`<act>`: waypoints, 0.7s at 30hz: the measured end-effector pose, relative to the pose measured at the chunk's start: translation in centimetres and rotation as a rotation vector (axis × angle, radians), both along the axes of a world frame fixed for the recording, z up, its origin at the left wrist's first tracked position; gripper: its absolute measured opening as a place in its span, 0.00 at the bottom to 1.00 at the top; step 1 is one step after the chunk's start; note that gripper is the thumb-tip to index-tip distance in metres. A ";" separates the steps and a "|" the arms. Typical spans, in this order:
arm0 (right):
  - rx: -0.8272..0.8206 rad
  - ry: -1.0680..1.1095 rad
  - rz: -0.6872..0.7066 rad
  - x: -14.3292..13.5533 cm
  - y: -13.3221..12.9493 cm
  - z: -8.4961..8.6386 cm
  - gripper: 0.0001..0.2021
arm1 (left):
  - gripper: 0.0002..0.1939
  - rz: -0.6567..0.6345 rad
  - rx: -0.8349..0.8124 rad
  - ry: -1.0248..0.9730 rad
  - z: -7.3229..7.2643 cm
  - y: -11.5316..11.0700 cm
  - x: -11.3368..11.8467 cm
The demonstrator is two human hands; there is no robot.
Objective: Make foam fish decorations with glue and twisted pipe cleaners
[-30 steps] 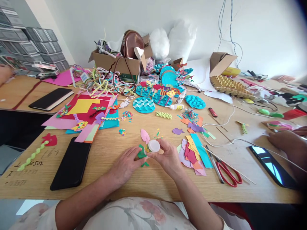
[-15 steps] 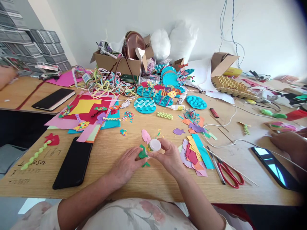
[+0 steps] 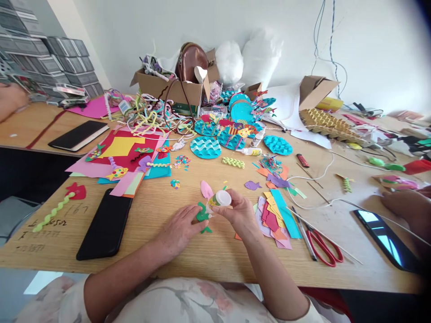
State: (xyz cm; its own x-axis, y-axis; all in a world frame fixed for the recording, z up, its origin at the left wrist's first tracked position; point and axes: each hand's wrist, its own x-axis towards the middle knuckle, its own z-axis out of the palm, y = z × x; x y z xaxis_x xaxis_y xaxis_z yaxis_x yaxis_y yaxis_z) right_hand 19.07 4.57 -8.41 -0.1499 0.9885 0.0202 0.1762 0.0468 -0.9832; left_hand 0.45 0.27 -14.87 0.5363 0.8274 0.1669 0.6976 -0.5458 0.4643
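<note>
My right hand (image 3: 237, 211) grips a small glue bottle (image 3: 222, 199), tilted so its round white base faces up and its tip points down at a green fish cutout (image 3: 202, 214). My left hand (image 3: 182, 224) lies beside it, fingertips resting on the green cutout's left edge and pressing it to the table. A pink cutout (image 3: 206, 189) lies just behind. Purple fish cutout (image 3: 252, 185) is to the right. Tiny coloured scraps (image 3: 175, 183) sit to the left, beyond my left hand.
Black phone (image 3: 104, 224) lies at left; coloured sheets (image 3: 121, 157) behind it. Paper strips (image 3: 272, 215), red scissors (image 3: 325, 246) and a pen (image 3: 305, 233) are at right. Another person's hand (image 3: 404, 206) is near a phone (image 3: 384, 240). Blue wavy discs (image 3: 205, 147) stand farther back.
The view has shifted slightly, so the tabletop things appear a little farther right. The bottle stays tilted over the green cutout, and both hands keep nearly the same pose.
</note>
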 end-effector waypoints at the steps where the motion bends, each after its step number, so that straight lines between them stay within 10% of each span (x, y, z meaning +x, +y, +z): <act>1: -0.003 0.005 0.002 -0.1 0.0 0.0 0.10 | 0.13 0.000 0.009 0.005 0.0 0.0 0.0; 21: 0.046 -0.046 0.001 0.0 0.0 -0.5 0.11 | 0.13 -0.025 0.031 0.024 0.2 0.0 0.0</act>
State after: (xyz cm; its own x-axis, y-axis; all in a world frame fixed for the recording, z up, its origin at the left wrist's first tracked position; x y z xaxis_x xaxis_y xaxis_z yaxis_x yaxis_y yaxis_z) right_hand 19.03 4.55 -8.89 -0.1531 0.9865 0.0588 0.2212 0.0922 -0.9709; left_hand 0.46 0.28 -14.64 0.5610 0.8082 0.1791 0.6939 -0.5771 0.4306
